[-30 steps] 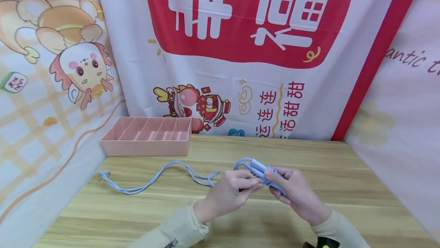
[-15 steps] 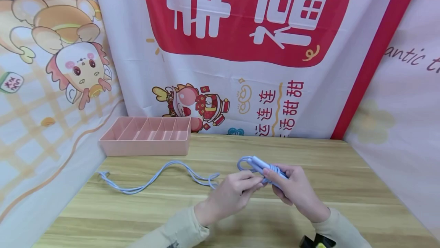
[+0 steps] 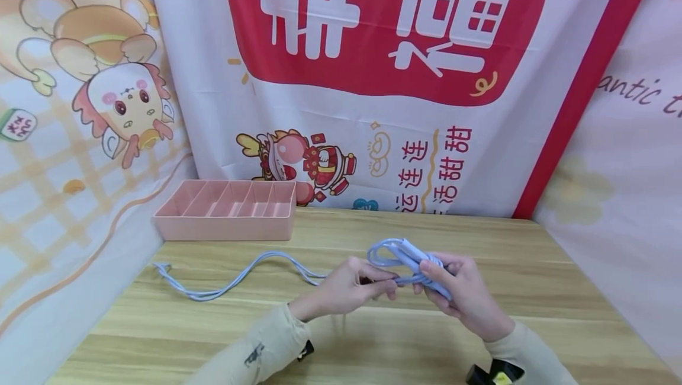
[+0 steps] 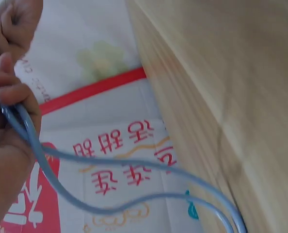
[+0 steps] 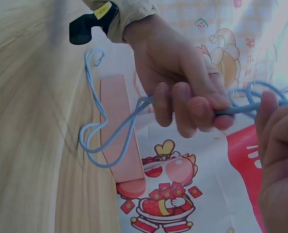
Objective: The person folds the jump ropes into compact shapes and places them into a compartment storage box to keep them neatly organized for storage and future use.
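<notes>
A light-blue jump rope (image 3: 409,254) has its two handles bundled together, with turns of cord wound round them. My right hand (image 3: 470,297) grips this bundle, thumb on top, just above the table. My left hand (image 3: 348,287), left of the bundle, pinches the doubled cord that leads out of the wraps. In the right wrist view the cord (image 5: 241,109) runs from the left fingertips toward the right hand (image 5: 284,165). Past the left hand, two loose strands (image 4: 110,161) hang down to the table. A small cord loop stands out at the handles' far end.
The rope's loose tail (image 3: 213,295) lies in a wavy line across the left of the wooden table (image 3: 533,278). A pink divided box (image 3: 226,228) stands at the back left. Printed cloths (image 3: 319,112) hang behind and at both sides.
My left hand has drawn back a little to the left, and a stretch of cord now shows between the hands. The handles' far end has tilted up slightly in my right hand.
</notes>
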A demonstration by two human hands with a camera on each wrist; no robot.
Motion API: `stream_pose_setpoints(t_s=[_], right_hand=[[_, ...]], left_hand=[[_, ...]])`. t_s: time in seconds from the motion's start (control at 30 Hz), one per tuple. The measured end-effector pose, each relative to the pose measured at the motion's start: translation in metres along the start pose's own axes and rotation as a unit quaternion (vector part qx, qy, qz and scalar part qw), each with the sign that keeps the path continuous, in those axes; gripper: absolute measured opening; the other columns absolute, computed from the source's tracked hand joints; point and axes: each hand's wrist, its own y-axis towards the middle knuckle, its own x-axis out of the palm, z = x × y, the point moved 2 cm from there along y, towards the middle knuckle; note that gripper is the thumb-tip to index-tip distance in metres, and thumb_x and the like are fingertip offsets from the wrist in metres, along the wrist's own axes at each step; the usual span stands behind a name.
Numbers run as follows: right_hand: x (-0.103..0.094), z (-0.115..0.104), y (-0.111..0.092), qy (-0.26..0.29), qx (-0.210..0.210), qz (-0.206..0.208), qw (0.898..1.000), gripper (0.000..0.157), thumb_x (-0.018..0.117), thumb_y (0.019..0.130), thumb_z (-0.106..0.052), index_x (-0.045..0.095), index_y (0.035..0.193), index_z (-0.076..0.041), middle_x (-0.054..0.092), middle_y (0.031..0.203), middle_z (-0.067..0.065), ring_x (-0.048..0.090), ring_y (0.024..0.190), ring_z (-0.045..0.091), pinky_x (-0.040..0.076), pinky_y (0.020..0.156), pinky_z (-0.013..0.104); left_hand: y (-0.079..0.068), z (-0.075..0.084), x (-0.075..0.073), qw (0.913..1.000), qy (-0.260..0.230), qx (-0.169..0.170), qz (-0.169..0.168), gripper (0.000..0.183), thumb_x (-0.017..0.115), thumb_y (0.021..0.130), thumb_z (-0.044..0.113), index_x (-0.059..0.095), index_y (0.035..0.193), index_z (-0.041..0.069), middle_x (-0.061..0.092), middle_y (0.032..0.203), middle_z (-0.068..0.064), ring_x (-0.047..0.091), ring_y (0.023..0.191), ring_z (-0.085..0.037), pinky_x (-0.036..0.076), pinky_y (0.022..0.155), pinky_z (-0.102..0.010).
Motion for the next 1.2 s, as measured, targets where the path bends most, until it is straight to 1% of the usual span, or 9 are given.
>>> stream_pose_setpoints(t_s=[0.17, 0.33, 0.43, 0.57, 0.7, 0.8, 0.93, 1.07, 1.2], right_hand=[[0.001, 0.004, -0.002, -0.054, 0.011, -0.097, 0.994, 0.022, 0.043, 0.104, -0.001, 0.063, 0.108, 0.006, 0.064, 0.078, 0.018, 0.033, 0.041, 0.014, 0.02, 0.026, 0.028], [0.006, 0.012, -0.002, -0.139, -0.019, -0.181, 0.973, 0.022, 0.048, 0.101, 0.004, 0.064, 0.116, 0.001, 0.063, 0.079, 0.014, 0.039, 0.045, 0.013, 0.03, 0.029, 0.027], [0.01, 0.014, -0.001, -0.186, -0.035, -0.196, 0.962, 0.021, 0.052, 0.101, 0.002, 0.064, 0.116, -0.005, 0.062, 0.078, 0.005, 0.041, 0.048, 0.007, 0.033, 0.032, 0.026], [0.014, 0.015, 0.001, -0.265, -0.047, -0.184, 0.945, 0.017, 0.058, 0.1, -0.009, 0.066, 0.116, -0.011, 0.063, 0.079, -0.003, 0.043, 0.053, 0.002, 0.038, 0.039, 0.023], [0.018, 0.016, 0.002, -0.334, -0.025, -0.169, 0.927, 0.025, 0.063, 0.099, -0.024, 0.066, 0.122, -0.013, 0.066, 0.078, -0.007, 0.046, 0.056, 0.001, 0.041, 0.045, 0.02], [0.02, 0.017, 0.003, -0.364, 0.001, -0.165, 0.917, 0.03, 0.063, 0.098, -0.031, 0.066, 0.122, -0.013, 0.065, 0.076, -0.009, 0.047, 0.054, 0.001, 0.041, 0.044, 0.02], [0.022, 0.02, 0.003, -0.396, -0.012, -0.147, 0.906, 0.031, 0.064, 0.098, -0.031, 0.066, 0.121, -0.01, 0.061, 0.071, -0.013, 0.046, 0.051, -0.002, 0.041, 0.042, 0.02], [0.024, 0.024, 0.004, -0.416, -0.032, -0.123, 0.901, 0.021, 0.065, 0.098, -0.027, 0.067, 0.111, -0.012, 0.058, 0.069, -0.014, 0.047, 0.05, -0.002, 0.042, 0.04, 0.021], [0.023, 0.028, 0.005, -0.412, -0.034, -0.104, 0.904, 0.018, 0.063, 0.099, -0.027, 0.065, 0.11, -0.014, 0.059, 0.072, -0.012, 0.051, 0.053, 0.001, 0.045, 0.043, 0.023]], left_hand=[[-0.001, -0.009, -0.016, 0.9967, 0.051, -0.013, -0.063, 0.012, 0.065, 0.094, 0.001, 0.075, 0.09, 0.006, 0.067, 0.08, 0.007, 0.051, 0.064, -0.001, 0.044, 0.053, -0.019], [0.0, -0.009, -0.033, 0.9834, 0.134, -0.019, -0.121, 0.012, 0.067, 0.093, 0.003, 0.078, 0.098, 0.006, 0.068, 0.084, 0.01, 0.056, 0.07, 0.003, 0.05, 0.061, -0.017], [0.001, -0.006, -0.038, 0.9721, 0.189, -0.012, -0.139, 0.015, 0.067, 0.095, 0.014, 0.078, 0.103, 0.008, 0.071, 0.088, 0.011, 0.06, 0.072, 0.006, 0.051, 0.065, -0.014], [0.001, -0.001, -0.04, 0.9541, 0.271, 0.027, -0.124, 0.014, 0.067, 0.096, 0.02, 0.078, 0.098, 0.012, 0.069, 0.085, 0.01, 0.055, 0.069, 0.008, 0.046, 0.064, -0.01], [-0.001, 0.008, -0.035, 0.9198, 0.368, 0.105, -0.085, 0.009, 0.069, 0.094, 0.02, 0.075, 0.088, 0.016, 0.058, 0.075, 0.009, 0.047, 0.062, 0.002, 0.039, 0.058, -0.009], [-0.003, 0.016, -0.029, 0.8769, 0.446, 0.167, -0.061, 0.009, 0.071, 0.093, 0.018, 0.071, 0.084, 0.017, 0.051, 0.072, 0.006, 0.043, 0.059, -0.003, 0.036, 0.054, -0.011], [-0.003, 0.024, -0.02, 0.8367, 0.503, 0.21, -0.051, 0.013, 0.071, 0.089, 0.003, 0.067, 0.086, 0.015, 0.052, 0.077, 0.002, 0.045, 0.064, -0.006, 0.038, 0.056, -0.012], [-0.003, 0.029, -0.013, 0.8331, 0.508, 0.214, -0.05, 0.022, 0.072, 0.082, -0.005, 0.066, 0.092, 0.013, 0.056, 0.088, -0.001, 0.053, 0.078, -0.01, 0.046, 0.069, -0.014], [-0.002, 0.031, -0.008, 0.8421, 0.491, 0.218, -0.044, 0.016, 0.073, 0.085, 0.0, 0.07, 0.096, 0.011, 0.056, 0.092, -0.003, 0.053, 0.085, -0.013, 0.047, 0.076, -0.018]])
